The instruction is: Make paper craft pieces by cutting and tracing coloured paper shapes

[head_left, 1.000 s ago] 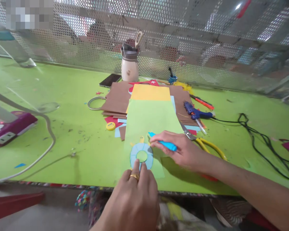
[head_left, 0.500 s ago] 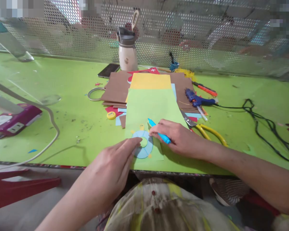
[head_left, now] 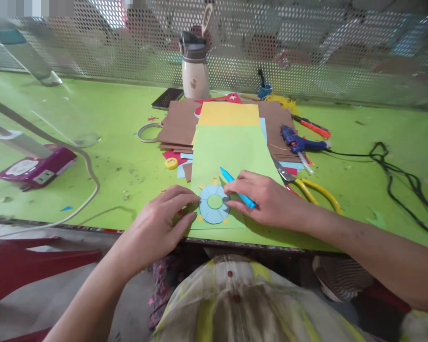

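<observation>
A light blue paper ring (head_left: 214, 216) with small yellow-orange bits at its edge, one with a drawn face, lies on a sheet of light green paper (head_left: 231, 152). My right hand (head_left: 267, 194) grips a blue pen (head_left: 239, 190) slantwise, tip pointing away and to the left, while its fingertips touch the ring's right edge. At the ring's left edge is my left hand (head_left: 160, 218), fingers stretched and a gap between thumb and forefinger. It holds nothing. Under the green sheet lie a yellow sheet (head_left: 231, 114) and brown sheets (head_left: 180, 121).
Scissors with yellow handles (head_left: 321, 192) and a blue glue gun (head_left: 301, 142) lie to the right, its black cord (head_left: 392, 175) trailing. On the left are a purple power socket (head_left: 39, 166) and a white cable (head_left: 92, 185). A flask (head_left: 195, 71) and phone (head_left: 167, 98) stand behind.
My left hand has drawn back to the left from the middle of the ring, and its thumb has spread. The pen remains in my right hand. The view has shifted slightly.
</observation>
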`<action>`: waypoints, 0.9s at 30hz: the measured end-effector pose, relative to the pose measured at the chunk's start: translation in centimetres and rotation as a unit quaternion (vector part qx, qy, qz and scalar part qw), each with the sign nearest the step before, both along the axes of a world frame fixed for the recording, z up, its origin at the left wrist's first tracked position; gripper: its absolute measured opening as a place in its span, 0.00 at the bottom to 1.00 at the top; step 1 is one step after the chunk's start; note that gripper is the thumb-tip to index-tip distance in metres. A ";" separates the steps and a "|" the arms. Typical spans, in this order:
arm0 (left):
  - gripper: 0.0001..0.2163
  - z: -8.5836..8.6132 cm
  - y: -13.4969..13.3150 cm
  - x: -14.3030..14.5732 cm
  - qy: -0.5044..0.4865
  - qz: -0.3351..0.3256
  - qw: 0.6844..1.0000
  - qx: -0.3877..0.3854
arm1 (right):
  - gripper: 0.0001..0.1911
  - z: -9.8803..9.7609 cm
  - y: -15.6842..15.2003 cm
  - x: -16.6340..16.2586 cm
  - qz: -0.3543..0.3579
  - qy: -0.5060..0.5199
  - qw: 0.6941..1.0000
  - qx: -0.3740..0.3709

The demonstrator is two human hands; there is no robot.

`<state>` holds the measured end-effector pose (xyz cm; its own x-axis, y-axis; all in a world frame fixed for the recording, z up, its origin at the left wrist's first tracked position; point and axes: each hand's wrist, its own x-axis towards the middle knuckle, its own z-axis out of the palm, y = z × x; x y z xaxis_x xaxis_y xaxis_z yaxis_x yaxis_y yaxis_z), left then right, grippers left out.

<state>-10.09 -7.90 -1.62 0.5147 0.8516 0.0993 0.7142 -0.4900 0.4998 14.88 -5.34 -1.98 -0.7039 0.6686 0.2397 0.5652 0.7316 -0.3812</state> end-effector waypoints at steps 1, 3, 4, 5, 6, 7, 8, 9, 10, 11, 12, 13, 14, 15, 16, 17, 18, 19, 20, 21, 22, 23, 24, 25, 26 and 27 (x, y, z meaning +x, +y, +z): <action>0.12 0.1 0.0 -0.1 0.007 -0.003 1.000 -0.002 | 0.10 0.0 -0.1 0.0 0.004 -0.008 1.000 0.010; 0.12 0.2 0.1 -0.1 0.021 -0.012 1.000 -0.002 | 0.13 0.2 -0.3 -0.2 0.011 -0.033 0.999 0.030; 0.12 0.3 0.2 -0.1 0.026 -0.016 1.000 -0.001 | 0.14 0.3 -0.5 -0.3 0.011 -0.050 0.998 0.041; 0.12 0.3 0.2 -0.1 0.028 -0.020 0.999 0.001 | 0.16 0.4 -0.6 -0.5 0.009 -0.071 0.996 0.053; 0.11 0.3 0.2 -0.1 0.026 -0.022 0.999 0.005 | 0.18 0.5 -0.9 -0.8 0.005 -0.094 0.993 0.066; 0.11 0.3 0.2 -0.1 0.020 -0.023 0.999 0.010 | 0.19 0.7 -1.1 -1.1 -0.001 -0.117 0.990 0.078; 0.11 0.3 0.2 0.0 0.012 -0.021 1.000 0.017 | 0.20 0.8 -1.3 -1.4 -0.006 -0.141 0.986 0.090; 0.11 0.3 0.1 0.0 0.004 -0.019 1.000 0.022 | 0.19 1.0 -1.5 -1.8 -0.009 -0.163 0.981 0.100; 0.11 0.3 0.1 0.0 -0.003 -0.017 1.000 0.025 | 0.18 1.1 -1.8 -2.1 -0.010 -0.184 0.977 0.110; 0.12 0.3 0.1 0.0 -0.008 -0.015 0.999 0.027 | 0.17 1.2 -1.9 -2.4 -0.010 -0.200 0.972 0.119; 0.12 0.3 0.1 -0.1 -0.009 -0.015 0.999 0.028 | 0.15 1.3 -2.1 -2.7 -0.009 -0.213 0.969 0.128; 0.12 0.2 0.1 -0.1 -0.011 -0.016 0.999 0.029 | 0.14 1.3 -2.2 -2.9 -0.007 -0.222 0.965 0.137; 0.12 0.1 0.1 -0.2 -0.012 -0.019 0.999 0.033 | 0.14 1.2 -2.2 -3.0 -0.006 -0.227 0.963 0.148; 0.12 0.1 0.1 -0.3 -0.014 -0.023 0.999 0.037 | 0.13 1.1 -2.2 -3.1 -0.004 -0.229 0.960 0.159; 0.12 0.0 0.2 -0.3 -0.016 -0.027 0.999 0.042 | 0.12 1.1 -2.1 -3.0 0.001 -0.229 0.958 0.172; 0.12 -0.1 0.2 -0.4 -0.016 -0.031 0.998 0.046 | 0.12 1.0 -2.0 -2.9 0.006 -0.226 0.956 0.185; 0.12 -0.2 0.2 -0.4 -0.015 -0.034 0.998 0.050 | 0.11 0.9 -1.8 -2.8 0.014 -0.221 0.955 0.196; 0.13 -0.3 0.2 -0.5 -0.012 -0.038 0.998 0.052 | 0.10 0.8 -1.6 -2.6 0.024 -0.215 0.955 0.205; 0.13 -0.4 0.2 -0.5 -0.009 -0.040 0.998 0.053 | 0.09 0.8 -1.4 -2.5 0.033 -0.206 0.955 0.210; 0.14 -0.5 0.2 -0.5 -0.008 -0.042 0.998 0.054 | 0.08 0.7 -1.2 -2.3 0.040 -0.195 0.957 0.212; 0.14 -0.6 0.2 -0.5 -0.007 -0.043 0.998 0.054 | 0.08 0.7 -1.1 -2.1 0.045 -0.182 0.959 0.211; 0.14 -0.6 0.2 -0.5 -0.009 -0.042 0.998 0.053 | 0.08 0.6 -0.9 -1.9 0.047 -0.170 0.962 0.209; 0.14 -0.7 0.2 -0.6 -0.013 -0.040 0.998 0.051 | 0.08 0.5 -0.8 -1.7 0.047 -0.158 0.964 0.207; 0.14 -0.8 0.3 -0.6 -0.020 -0.034 0.998 0.046 | 0.08 0.5 -0.8 -1.5 0.042 -0.146 0.967 0.205; 0.14 -0.8 0.3 -0.7 -0.029 -0.028 0.998 0.039 | 0.08 0.4 -0.8 -1.3 0.035 -0.136 0.969 0.202; 0.14 -0.9 0.3 -0.8 -0.041 -0.020 0.998 0.031 | 0.08 0.4 -0.8 -1.1 0.024 -0.124 0.972 0.200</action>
